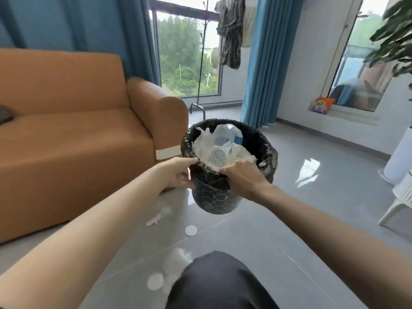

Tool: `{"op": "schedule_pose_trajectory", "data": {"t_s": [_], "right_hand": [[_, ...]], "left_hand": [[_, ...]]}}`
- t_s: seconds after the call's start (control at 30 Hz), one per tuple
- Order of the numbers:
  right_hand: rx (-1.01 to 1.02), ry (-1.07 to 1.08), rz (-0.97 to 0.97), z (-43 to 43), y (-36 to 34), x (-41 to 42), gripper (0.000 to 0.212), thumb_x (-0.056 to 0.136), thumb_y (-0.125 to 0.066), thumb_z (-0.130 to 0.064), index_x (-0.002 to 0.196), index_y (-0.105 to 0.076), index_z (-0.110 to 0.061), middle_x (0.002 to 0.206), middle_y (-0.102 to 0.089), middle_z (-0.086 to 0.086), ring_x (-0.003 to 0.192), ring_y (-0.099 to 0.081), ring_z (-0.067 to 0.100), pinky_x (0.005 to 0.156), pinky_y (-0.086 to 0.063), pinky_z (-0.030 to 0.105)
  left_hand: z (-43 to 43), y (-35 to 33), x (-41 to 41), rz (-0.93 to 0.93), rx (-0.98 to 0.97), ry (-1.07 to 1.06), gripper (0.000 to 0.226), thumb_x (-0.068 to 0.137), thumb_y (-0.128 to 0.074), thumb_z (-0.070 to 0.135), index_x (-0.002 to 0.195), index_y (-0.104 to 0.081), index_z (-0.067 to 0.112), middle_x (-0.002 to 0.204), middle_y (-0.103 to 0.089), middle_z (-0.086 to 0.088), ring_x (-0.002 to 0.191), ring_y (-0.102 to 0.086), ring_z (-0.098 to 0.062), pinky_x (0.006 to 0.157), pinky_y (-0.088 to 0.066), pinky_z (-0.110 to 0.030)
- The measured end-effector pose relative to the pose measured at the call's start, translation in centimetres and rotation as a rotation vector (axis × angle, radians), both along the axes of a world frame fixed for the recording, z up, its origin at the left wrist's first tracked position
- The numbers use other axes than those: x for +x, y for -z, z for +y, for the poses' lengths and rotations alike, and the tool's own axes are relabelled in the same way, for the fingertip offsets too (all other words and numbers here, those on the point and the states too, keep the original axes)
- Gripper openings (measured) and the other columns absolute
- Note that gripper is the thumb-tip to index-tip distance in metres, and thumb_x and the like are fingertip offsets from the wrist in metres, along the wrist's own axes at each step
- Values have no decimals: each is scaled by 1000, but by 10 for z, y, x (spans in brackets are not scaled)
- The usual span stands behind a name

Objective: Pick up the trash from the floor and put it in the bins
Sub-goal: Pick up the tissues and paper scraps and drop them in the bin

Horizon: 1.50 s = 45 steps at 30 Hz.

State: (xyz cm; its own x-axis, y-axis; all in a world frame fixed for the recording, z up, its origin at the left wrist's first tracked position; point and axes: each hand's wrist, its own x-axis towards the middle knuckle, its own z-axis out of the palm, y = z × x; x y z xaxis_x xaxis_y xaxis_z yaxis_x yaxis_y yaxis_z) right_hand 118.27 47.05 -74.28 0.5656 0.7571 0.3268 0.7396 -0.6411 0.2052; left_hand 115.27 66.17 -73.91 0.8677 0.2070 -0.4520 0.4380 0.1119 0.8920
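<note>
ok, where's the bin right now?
Head view, centre: the bin is just right of the sofa arm, left hand at its side, right hand gripping its near rim.

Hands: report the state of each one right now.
Left hand: closed on the side of the black-lined round mesh trash bin, thumb at its rim.
Right hand: closed over the bin's near rim.

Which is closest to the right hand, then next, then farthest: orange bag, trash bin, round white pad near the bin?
1. Trash bin: the right hand grips its near rim.
2. Round white pad: on the floor, by the bin's base.
3. Orange bag: on the far window ledge, right side.
</note>
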Motion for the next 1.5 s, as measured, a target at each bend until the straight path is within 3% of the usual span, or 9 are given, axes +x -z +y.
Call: {"op": "schedule_pose_trajectory", "data": {"t_s": [0.13,0.23,0.53,0.7,0.87,1.07,1.23,1.4,1.5], "right_hand": [[-49,-119,65,79,-16,-8,25,80,-49,-1,89,-66,-17,73,-56,5,71,-54,28,60,-38,30],[-43,-243,119,133,-7,-22,26,80,-50,-2,92,-68,-17,80,-64,7,75,-59,28,65,-51,35],[-159,-390,220,248,83,-57,41,82,-49,-1,116,-63,-17,98,-67,13,89,-63,33,65,-45,35],[-229,-453,240,288,131,-56,45,84,-49,4,123,-60,-17,108,-65,12,98,-63,33,67,-48,36],[-234,-459,251,313,172,-57,51,86,-45,9,129,-55,-16,115,-62,11,99,-63,33,62,-46,36],[-226,-440,361,326,214,-61,54,88,-47,5,132,-50,-25,115,-63,7,101,-63,32,67,-48,37],[-179,-476,429,327,218,-48,58,86,-47,6,138,-44,-19,129,-57,6,119,-48,28,93,-41,35],[-97,-455,418,309,224,-30,60,88,-46,6,144,-35,-11,150,-35,8,138,-29,26,110,-31,36],[16,-387,422,287,221,-19,55,90,-45,3,142,-41,-14,147,-39,5,134,-34,25,100,-44,41]], "left_hand": [[60,-2,-34,-21,-122,-208,38,95,-51,24,127,-45,3,134,-51,-22,119,-54,-38,89,-51,-46],[101,5,-58,-40,-105,-378,12,93,-50,13,101,-51,3,125,-56,-20,115,-57,-35,78,-53,-44],[195,91,-112,11,-27,-637,30,94,-50,9,123,-51,1,125,-57,-17,110,-56,-30,60,-55,-40],[217,143,-116,80,-84,-725,20,95,-52,16,112,-52,7,123,-56,-15,106,-55,-28,51,-55,-35],[238,181,-116,91,-105,-824,31,99,-44,15,127,-47,3,129,-54,-17,113,-54,-34,77,-49,-44],[255,219,-122,128,-107,-862,33,100,-39,10,132,-43,3,133,-52,-18,120,-52,-36,78,-50,-46],[261,225,-118,74,-189,-964,34,97,-40,3,131,-37,2,135,-47,-25,120,-50,-43,81,-51,-52],[256,222,-120,-60,-191,-1087,43,96,-43,3,138,-37,12,142,-44,-13,122,-51,-33,82,-52,-45],[246,218,-124,76,169,-1115,57,94,-50,16,146,-29,20,151,-31,-7,131,-42,-28,100,-42,-42]]}}
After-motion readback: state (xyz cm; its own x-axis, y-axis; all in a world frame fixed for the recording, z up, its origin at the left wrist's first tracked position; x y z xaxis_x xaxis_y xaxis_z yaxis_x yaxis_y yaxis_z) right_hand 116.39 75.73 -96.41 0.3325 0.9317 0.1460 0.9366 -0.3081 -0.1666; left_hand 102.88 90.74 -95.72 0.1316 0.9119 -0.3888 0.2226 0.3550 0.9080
